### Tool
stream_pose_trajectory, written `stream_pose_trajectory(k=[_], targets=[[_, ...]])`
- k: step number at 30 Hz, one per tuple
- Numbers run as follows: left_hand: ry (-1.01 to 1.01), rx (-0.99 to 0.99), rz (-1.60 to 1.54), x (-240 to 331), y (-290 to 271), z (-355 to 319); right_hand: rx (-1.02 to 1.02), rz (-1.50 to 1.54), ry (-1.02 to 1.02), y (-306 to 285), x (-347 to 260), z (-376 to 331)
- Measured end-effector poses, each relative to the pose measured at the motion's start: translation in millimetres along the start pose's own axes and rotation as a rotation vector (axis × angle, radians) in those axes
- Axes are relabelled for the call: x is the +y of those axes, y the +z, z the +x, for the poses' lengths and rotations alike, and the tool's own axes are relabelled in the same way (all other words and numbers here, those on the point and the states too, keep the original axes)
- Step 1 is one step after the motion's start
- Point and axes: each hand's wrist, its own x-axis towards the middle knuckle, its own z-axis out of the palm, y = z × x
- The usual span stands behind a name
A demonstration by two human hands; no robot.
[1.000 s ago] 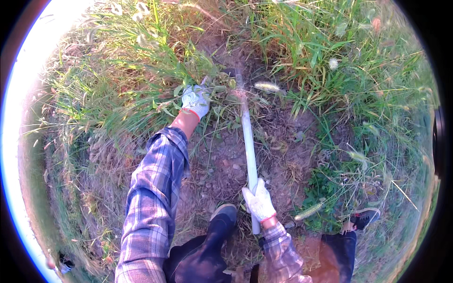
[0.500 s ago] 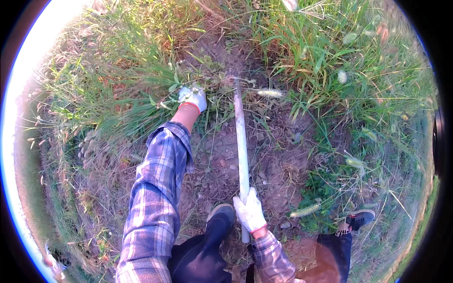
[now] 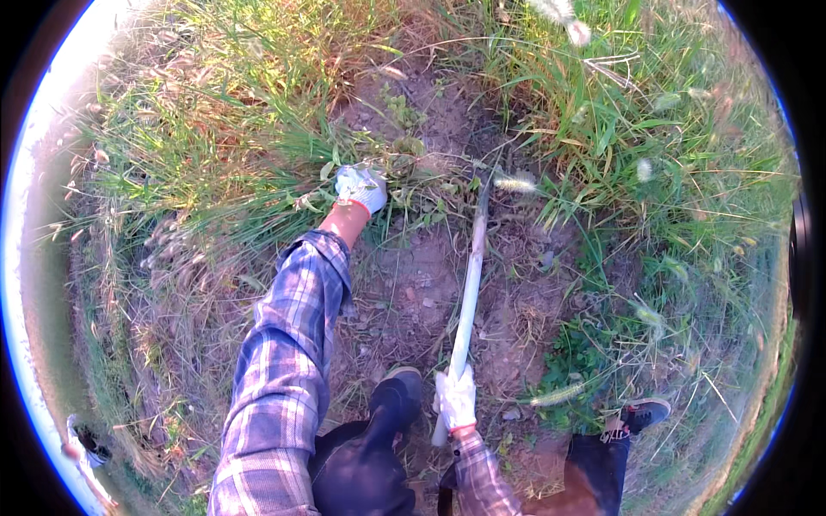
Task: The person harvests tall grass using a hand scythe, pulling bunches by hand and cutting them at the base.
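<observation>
Over bare soil, left hand [image 3: 361,187] outstretched gripping grass [image 3: 258,172], right hand [image 3: 456,398] clenching pale handle [image 3: 469,292].

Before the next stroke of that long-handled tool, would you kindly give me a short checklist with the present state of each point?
1. Right hand in a white glove closed around the pale long wooden handle: ok.
2. Left hand, gloved, gripping the green grass clump: ok.
3. Left hand apart from the tool's far end: ok, a gap shows.
4. Blade shape and edge: cannot tell, hidden in grass.
5. Dark boot close beside the handle's lower end: not ok.
6. Bare soil patch free of big stones: ok.
</observation>
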Motion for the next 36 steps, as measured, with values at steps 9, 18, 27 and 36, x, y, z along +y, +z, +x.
stream_pose_trajectory(k=[9,18,27,36], targets=[[-0.164,0.269,-0.25,-3.9,30.1,3.1,-0.065,0.144,0.03,40.2,-51.5,37.4],[-0.108,0.155,-0.139,-7.1,43.3,-9.2,0.032,0.333,0.117,1.2,-17.1,-7.9],[-0.102,0.223,-0.104,-35.7,22.8,-25.8,-0.036,-0.106,0.175,27.6,11.6,-32.4],[0.124,0.25,-0.51,-41.1,151.5,-225.7,0.135,0.123,0.113,-18.8,17.6,-50.7]])
